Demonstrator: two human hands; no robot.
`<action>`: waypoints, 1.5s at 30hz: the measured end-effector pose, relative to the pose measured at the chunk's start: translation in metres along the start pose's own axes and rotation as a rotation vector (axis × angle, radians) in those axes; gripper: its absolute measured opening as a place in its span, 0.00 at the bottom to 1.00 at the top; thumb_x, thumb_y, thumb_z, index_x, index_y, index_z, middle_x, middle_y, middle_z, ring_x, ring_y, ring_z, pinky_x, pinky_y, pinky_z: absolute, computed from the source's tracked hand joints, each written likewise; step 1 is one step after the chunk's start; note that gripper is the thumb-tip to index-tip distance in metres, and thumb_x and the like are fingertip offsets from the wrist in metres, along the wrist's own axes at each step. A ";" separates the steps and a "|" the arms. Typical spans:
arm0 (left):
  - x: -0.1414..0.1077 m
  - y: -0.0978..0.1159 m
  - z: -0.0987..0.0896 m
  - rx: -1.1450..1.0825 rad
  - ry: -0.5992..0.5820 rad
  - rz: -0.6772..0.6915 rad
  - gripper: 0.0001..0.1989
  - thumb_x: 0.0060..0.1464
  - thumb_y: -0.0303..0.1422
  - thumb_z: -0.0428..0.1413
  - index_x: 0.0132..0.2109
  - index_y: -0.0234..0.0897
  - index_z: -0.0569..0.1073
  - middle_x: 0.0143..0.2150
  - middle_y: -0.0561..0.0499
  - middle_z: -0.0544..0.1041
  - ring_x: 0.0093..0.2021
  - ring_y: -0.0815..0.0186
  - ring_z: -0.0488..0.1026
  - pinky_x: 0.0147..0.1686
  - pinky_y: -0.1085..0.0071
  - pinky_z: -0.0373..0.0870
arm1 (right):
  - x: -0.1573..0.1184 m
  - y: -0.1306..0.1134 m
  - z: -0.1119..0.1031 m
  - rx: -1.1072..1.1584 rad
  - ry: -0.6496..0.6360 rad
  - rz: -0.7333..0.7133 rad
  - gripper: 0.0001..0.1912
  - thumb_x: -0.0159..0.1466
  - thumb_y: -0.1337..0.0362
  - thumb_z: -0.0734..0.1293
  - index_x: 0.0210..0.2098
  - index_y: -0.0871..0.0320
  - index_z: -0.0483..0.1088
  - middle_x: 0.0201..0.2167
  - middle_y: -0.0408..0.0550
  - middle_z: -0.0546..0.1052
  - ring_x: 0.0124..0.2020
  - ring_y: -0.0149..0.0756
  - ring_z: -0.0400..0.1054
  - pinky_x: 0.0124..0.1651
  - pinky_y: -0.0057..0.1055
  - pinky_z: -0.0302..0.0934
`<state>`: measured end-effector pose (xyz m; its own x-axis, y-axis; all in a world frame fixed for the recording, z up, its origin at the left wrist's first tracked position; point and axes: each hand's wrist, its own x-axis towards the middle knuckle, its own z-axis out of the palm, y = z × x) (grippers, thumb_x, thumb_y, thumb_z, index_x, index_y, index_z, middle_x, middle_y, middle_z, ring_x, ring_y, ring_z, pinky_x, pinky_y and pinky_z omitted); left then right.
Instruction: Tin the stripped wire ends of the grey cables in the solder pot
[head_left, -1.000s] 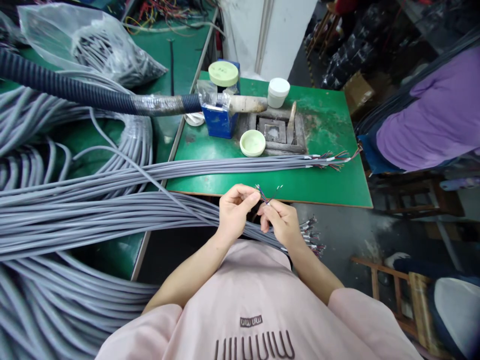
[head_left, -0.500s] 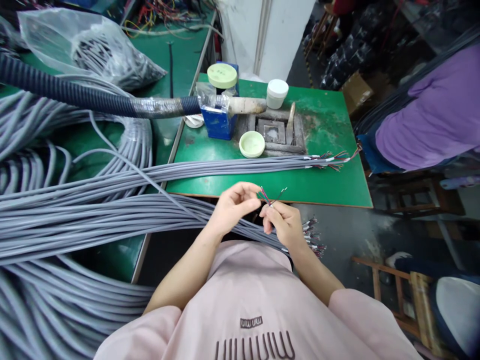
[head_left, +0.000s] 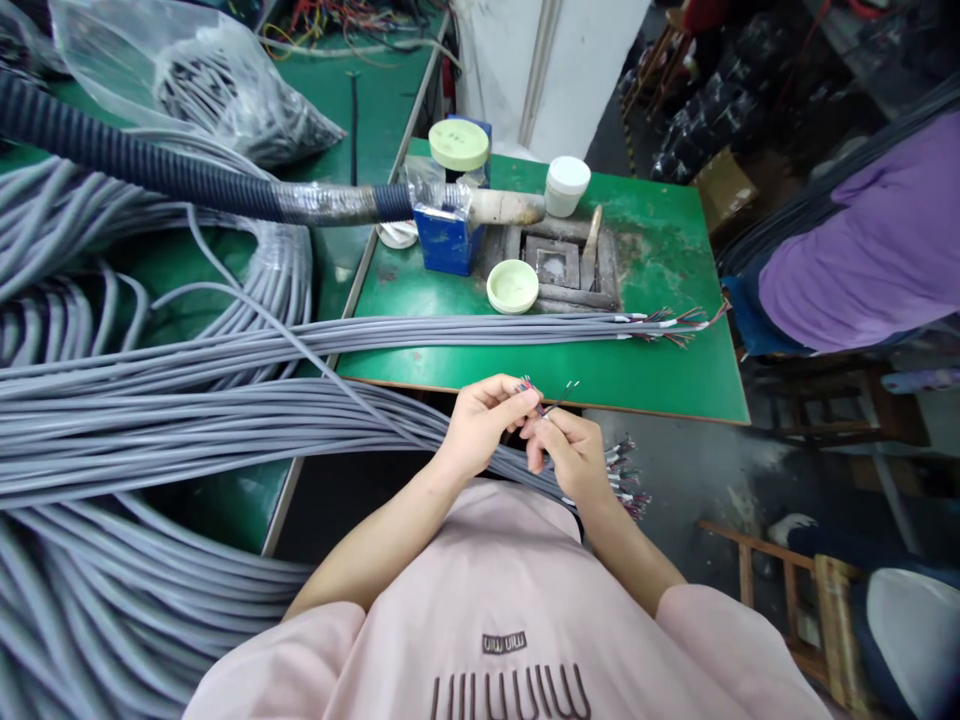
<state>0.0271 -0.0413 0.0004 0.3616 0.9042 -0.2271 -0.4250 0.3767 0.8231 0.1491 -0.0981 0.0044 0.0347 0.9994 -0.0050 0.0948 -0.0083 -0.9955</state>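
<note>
My left hand (head_left: 484, 422) pinches the thin coloured wires at one cable's end, thumb over them. Close beside it, my right hand (head_left: 571, 452) grips the same cable end just below where the wires fan out. Two dark wires (head_left: 562, 393) with pale tips stick up to the right between the hands. Beyond the hands, a bundle of grey cables (head_left: 450, 330) lies across the green table, its split ends (head_left: 675, 322) at the right. A second grey bundle (head_left: 225, 440) passes beneath my hands, with its wire ends (head_left: 630, 480) right of my right wrist.
A ribbed hose (head_left: 187, 190) reaches over a blue holder (head_left: 446, 240). Behind the bundle are a pale green dish (head_left: 512, 286), a white jar (head_left: 567, 185) and a recessed square pot (head_left: 553, 262). A person in a purple top (head_left: 870, 240) is at the right.
My left hand has moved slightly right and closed its thumb and fingers on the coloured wires. My right hand has kept its grip. The view has shifted a little.
</note>
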 end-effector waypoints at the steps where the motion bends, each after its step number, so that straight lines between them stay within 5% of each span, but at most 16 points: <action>1: 0.000 0.000 0.000 -0.005 0.003 -0.005 0.12 0.42 0.38 0.66 0.27 0.34 0.74 0.22 0.54 0.74 0.20 0.76 0.66 0.21 0.79 0.61 | 0.000 0.000 0.000 0.006 -0.002 0.000 0.18 0.65 0.54 0.61 0.25 0.58 0.70 0.12 0.39 0.69 0.14 0.27 0.61 0.20 0.25 0.59; 22: 0.001 -0.003 -0.002 -0.006 0.018 -0.017 0.12 0.43 0.37 0.65 0.27 0.35 0.72 0.21 0.55 0.74 0.19 0.77 0.65 0.20 0.80 0.60 | 0.000 0.015 0.001 0.166 -0.036 0.073 0.18 0.65 0.52 0.61 0.26 0.59 0.70 0.12 0.39 0.69 0.13 0.27 0.59 0.21 0.27 0.58; 28: -0.002 -0.004 0.001 0.154 -0.091 0.070 0.13 0.45 0.39 0.64 0.26 0.35 0.72 0.21 0.54 0.72 0.20 0.74 0.65 0.21 0.77 0.61 | -0.005 0.008 -0.008 -0.203 0.037 -0.021 0.18 0.67 0.54 0.59 0.26 0.57 0.68 0.16 0.40 0.70 0.18 0.28 0.64 0.26 0.26 0.60; 31: -0.002 -0.006 0.001 0.375 -0.209 0.097 0.12 0.50 0.40 0.61 0.29 0.34 0.75 0.24 0.51 0.74 0.23 0.72 0.66 0.24 0.75 0.62 | -0.016 0.017 -0.034 -0.448 0.173 -0.024 0.18 0.68 0.55 0.56 0.28 0.56 0.69 0.19 0.42 0.73 0.22 0.29 0.67 0.32 0.26 0.61; 34: 0.007 -0.004 -0.011 0.708 -0.217 0.260 0.11 0.54 0.39 0.58 0.33 0.35 0.77 0.27 0.50 0.75 0.25 0.70 0.66 0.27 0.72 0.63 | -0.035 0.037 -0.074 -0.685 0.258 0.172 0.21 0.68 0.55 0.53 0.32 0.57 0.71 0.23 0.47 0.78 0.28 0.35 0.72 0.35 0.30 0.61; 37: 0.028 0.005 -0.030 1.034 -0.104 0.540 0.08 0.55 0.36 0.57 0.36 0.38 0.78 0.30 0.48 0.76 0.34 0.63 0.70 0.38 0.66 0.65 | -0.058 0.054 -0.107 -1.010 0.042 0.535 0.22 0.65 0.54 0.57 0.20 0.57 0.69 0.22 0.53 0.78 0.29 0.42 0.73 0.33 0.33 0.58; 39: 0.047 0.012 -0.039 1.205 -0.018 0.652 0.07 0.56 0.34 0.55 0.38 0.38 0.77 0.36 0.46 0.77 0.39 0.60 0.70 0.44 0.63 0.63 | -0.069 0.058 -0.115 -1.058 -0.095 0.630 0.22 0.64 0.54 0.58 0.19 0.56 0.68 0.22 0.51 0.77 0.27 0.41 0.72 0.31 0.32 0.56; 45: 0.092 0.019 -0.040 1.638 0.062 0.690 0.06 0.56 0.32 0.55 0.40 0.39 0.76 0.42 0.43 0.75 0.46 0.54 0.66 0.41 0.60 0.61 | -0.062 0.039 -0.088 -0.521 -0.320 0.405 0.14 0.64 0.58 0.58 0.32 0.58 0.72 0.27 0.46 0.77 0.30 0.35 0.70 0.34 0.29 0.59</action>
<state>0.0191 0.0571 -0.0253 0.4471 0.8166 0.3651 0.7251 -0.5699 0.3867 0.2384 -0.1633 -0.0261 -0.1171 0.8752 -0.4694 0.5999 -0.3143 -0.7357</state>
